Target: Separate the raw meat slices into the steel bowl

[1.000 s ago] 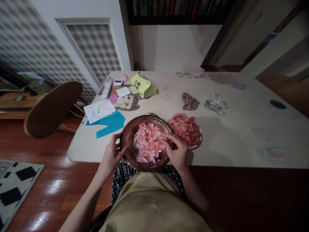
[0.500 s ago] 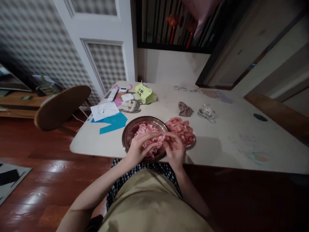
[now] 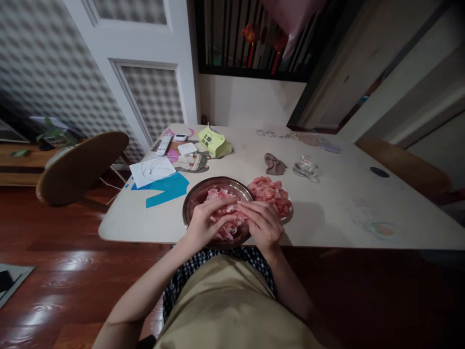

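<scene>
A round metal basin [image 3: 190,203] at the table's front edge holds pale pink raw meat pieces [image 3: 225,230]. Over it, my left hand [image 3: 208,220] is closed, thumb and fingers pinching a piece of raw meat [image 3: 232,208]. My right hand [image 3: 264,224] meets it from the right, its fingertips pressed together on the same piece. Part of that piece is hidden by the fingers. Just right of the basin, a heap of redder raw meat [image 3: 271,193] lies on a white plate [image 3: 289,213], partly behind my right hand.
On the table [image 3: 327,218] lie a brown cloth [image 3: 275,164], crumpled clear plastic [image 3: 305,168], a yellow-green packet [image 3: 214,142], a white remote [image 3: 164,144], a white box [image 3: 187,149], white paper [image 3: 152,169] and a blue sheet [image 3: 167,189]. A wooden chair [image 3: 82,169] stands left.
My right hand has turned over, its back now upward and its fingers closer together at the meat. My left hand stays over the basin. The whole view has shifted slightly.
</scene>
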Available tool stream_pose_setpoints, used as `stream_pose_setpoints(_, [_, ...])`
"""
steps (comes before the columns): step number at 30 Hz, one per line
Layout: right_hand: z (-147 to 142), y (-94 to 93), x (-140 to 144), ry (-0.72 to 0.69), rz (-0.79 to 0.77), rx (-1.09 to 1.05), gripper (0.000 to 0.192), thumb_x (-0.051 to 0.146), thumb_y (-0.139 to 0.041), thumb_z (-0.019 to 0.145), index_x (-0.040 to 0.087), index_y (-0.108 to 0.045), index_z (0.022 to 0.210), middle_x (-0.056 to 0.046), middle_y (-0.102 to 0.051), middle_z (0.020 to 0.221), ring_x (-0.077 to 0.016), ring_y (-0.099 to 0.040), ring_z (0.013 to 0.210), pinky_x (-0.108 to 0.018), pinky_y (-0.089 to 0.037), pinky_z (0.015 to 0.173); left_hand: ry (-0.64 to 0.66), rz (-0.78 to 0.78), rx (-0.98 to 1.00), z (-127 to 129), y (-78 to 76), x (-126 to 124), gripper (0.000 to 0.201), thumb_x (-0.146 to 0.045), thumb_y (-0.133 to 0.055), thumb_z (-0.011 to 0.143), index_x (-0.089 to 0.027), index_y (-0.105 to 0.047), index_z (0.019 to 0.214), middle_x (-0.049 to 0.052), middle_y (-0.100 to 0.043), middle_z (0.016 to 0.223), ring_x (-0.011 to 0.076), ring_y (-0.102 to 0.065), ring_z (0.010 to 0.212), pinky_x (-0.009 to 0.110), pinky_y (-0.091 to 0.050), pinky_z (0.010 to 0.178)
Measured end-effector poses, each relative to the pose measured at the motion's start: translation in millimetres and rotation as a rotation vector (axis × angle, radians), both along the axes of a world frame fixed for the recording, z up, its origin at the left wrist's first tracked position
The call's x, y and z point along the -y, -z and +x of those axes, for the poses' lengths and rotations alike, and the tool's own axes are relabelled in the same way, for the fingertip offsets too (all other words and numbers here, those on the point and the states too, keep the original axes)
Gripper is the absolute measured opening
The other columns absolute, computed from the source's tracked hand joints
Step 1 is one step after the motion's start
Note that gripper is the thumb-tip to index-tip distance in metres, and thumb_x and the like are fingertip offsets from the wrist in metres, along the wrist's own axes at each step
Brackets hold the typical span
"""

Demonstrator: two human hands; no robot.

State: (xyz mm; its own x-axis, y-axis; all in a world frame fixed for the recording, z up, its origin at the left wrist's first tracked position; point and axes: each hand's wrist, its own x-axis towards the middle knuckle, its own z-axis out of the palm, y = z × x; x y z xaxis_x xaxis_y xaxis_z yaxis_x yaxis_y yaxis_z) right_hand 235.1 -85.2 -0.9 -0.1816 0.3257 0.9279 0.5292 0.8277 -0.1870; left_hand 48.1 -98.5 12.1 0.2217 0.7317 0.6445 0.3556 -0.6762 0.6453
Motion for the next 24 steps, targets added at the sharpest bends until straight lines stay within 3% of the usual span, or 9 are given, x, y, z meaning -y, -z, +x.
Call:
stream_pose_setpoints(3, [-6,8.2,-2,0.000,-0.020,-0.020,0.041,0.005,-0.066,0.090,0.030,-0.072,0.121,-0.001,-0.081,0.097,-0.0159,-0.075,0.087,-0.032,-0.060,0.081,-0.002,-0.041,0.051,-1,8.1,-5,0.033,-0.028,-0.080,0.084,-0.018,-0.074,0.115,0.009,-0.079,0.103,0.0199,-0.075,0.093,0.032,-0.060,0.088])
stream_pose_setpoints(7, [-9,19.3,-7,0.016,-0.066,-0.021,0.043,0.007,-0.064,0.092,0.031,-0.069,0.127,-0.002,-0.081,0.099,-0.0168,-0.076,0.088,-0.033,-0.061,0.082,-0.112,-0.146,0.064,1,17.0,-7,0.025,-0.029,-0.080,0.084,-0.019,-0.076,0.107,0.008,-0.081,0.101,0.0203,-0.077,0.090,0.031,-0.061,0.086])
stream_pose_setpoints(12, [-7,20.9,-11,0.025,-0.063,0.167,0.041,0.011,-0.064,0.094,0.026,-0.066,0.132,-0.004,-0.079,0.111,-0.0186,-0.076,0.097,-0.033,-0.059,0.085,-0.211,-0.187,0.017,-1,18.3,-8,0.024,-0.024,-0.082,0.081,-0.017,-0.077,0.103,0.006,-0.081,0.097,0.0183,-0.078,0.084,0.025,-0.062,0.083])
stream_pose_setpoints(18, [-7,13.3,-3,0.112,-0.067,0.160,0.028,0.010,-0.061,0.095,0.027,-0.073,0.114,0.001,-0.081,0.099,-0.0140,-0.077,0.085,-0.031,-0.055,0.087,-0.184,-0.233,0.071,3,12.4,-3,0.015,-0.020,-0.082,0.080,-0.017,-0.078,0.094,0.003,-0.082,0.090,0.0149,-0.079,0.079,0.019,-0.063,0.076])
stream_pose_setpoints(24, [-5,18.4,1,0.034,-0.272,-0.036,0.040,0.008,-0.055,0.095,0.036,-0.070,0.119,0.004,-0.081,0.094,-0.0152,-0.077,0.084,-0.035,-0.056,0.092,-0.139,-0.160,0.088,4,10.9,5,0.011,-0.013,-0.078,0.084,-0.018,-0.076,0.093,0.003,-0.082,0.095,0.0155,-0.079,0.086,0.022,-0.064,0.080])
